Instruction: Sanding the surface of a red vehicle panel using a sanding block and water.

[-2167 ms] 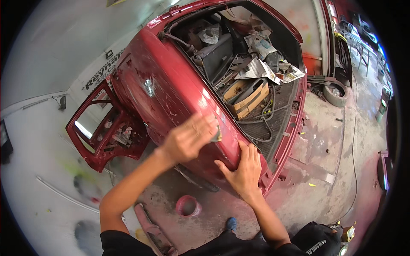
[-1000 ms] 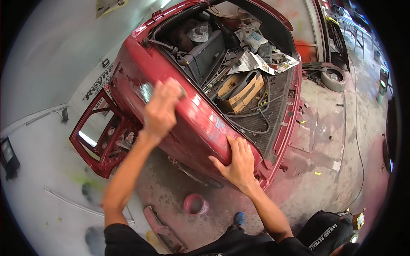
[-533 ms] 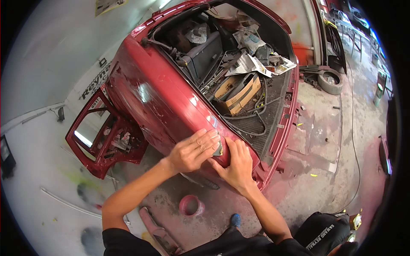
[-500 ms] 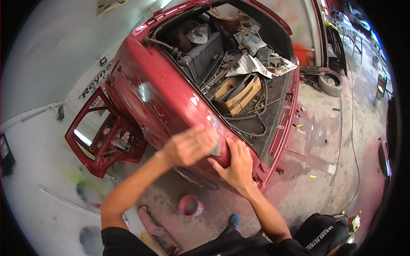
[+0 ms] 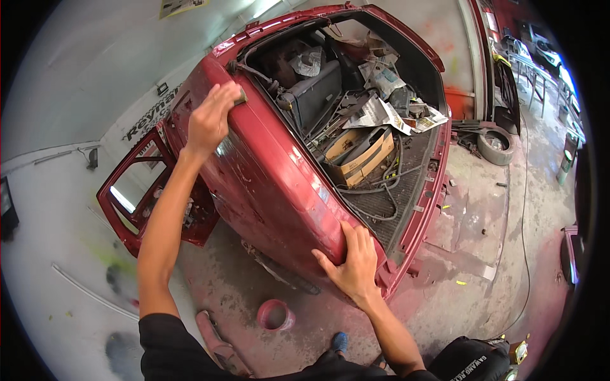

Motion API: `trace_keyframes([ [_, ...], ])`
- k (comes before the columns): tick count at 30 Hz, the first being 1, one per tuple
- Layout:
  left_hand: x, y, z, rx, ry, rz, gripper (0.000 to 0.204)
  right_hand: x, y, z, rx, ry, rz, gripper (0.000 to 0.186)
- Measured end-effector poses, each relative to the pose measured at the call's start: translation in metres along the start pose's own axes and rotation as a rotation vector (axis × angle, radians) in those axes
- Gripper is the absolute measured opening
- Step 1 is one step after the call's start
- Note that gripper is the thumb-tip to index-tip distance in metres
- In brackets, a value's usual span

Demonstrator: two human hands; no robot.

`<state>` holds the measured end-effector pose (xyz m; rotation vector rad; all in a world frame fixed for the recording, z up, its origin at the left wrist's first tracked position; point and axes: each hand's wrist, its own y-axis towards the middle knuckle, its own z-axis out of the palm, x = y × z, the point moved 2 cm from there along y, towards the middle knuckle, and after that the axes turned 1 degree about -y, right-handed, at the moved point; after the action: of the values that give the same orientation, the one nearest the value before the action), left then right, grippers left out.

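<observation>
A red car body (image 5: 279, 181) with scuffed, dull patches fills the middle of the view. Far along its upper side edge, my left hand (image 5: 210, 120) presses a small olive-green pad (image 5: 241, 96) to the paint. The fingers are closed over the pad and hide most of it; whether it is sandpaper or a sponge I cannot tell. Nearer to me, my right hand (image 5: 356, 267) lies on the rear corner of the body with thumb and fingers spread, holding nothing.
Inside the open rear lie a cardboard box (image 5: 365, 162), crumpled newspaper (image 5: 378, 114) and cables. A detached red door (image 5: 136, 197) stands to the left. On the floor are a pink bucket (image 5: 275, 315), a tyre (image 5: 495, 146) and a long cable (image 5: 527, 254). A person in black (image 5: 470, 360) is at lower right.
My left hand has swept far forward and left along the body's edge with the pad. My right hand stays on the rear corner. The view has shifted slightly.
</observation>
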<state>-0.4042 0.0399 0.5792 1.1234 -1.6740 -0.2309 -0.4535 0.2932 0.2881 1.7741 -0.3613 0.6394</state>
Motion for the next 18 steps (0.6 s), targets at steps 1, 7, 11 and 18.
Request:
trace_keyframes([
  [1,-0.004,0.000,0.003,-0.005,0.002,-0.002,0.017,-0.001,0.002,0.002,-0.004,-0.008,-0.002,0.072],
  [7,-0.169,-0.055,0.027,0.092,-0.251,0.004,0.022,-0.018,-0.001,-0.005,-0.032,-0.099,0.019,0.072],
  [11,-0.055,-0.021,0.010,0.115,-0.116,0.137,0.023,-0.011,0.002,-0.002,-0.033,-0.066,0.000,0.072],
  [18,-0.228,-0.072,0.022,0.160,-0.471,0.132,0.023,-0.018,-0.001,-0.007,-0.022,-0.079,-0.002,0.070],
])
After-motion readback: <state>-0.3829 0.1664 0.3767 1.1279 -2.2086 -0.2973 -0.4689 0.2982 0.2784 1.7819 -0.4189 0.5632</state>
